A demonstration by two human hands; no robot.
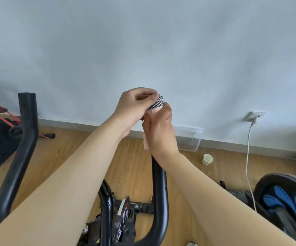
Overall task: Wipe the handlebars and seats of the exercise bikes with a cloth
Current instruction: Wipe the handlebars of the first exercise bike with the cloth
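Cloth (155,105): soft, light, limp; we judge it best bunched against the stiff handlebar (159,189), left hand (136,102) pinching its top, right hand (158,132) gripping it below.

Two bare arms reach toward twelve o'clock, left hand (134,103) and right hand (158,130) touching, fingers (148,98) curled.

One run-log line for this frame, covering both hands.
left hand: pinches pink-and-checkered cloth | right hand: grips cloth round black tubular handlebar | phase: wiping bar tip
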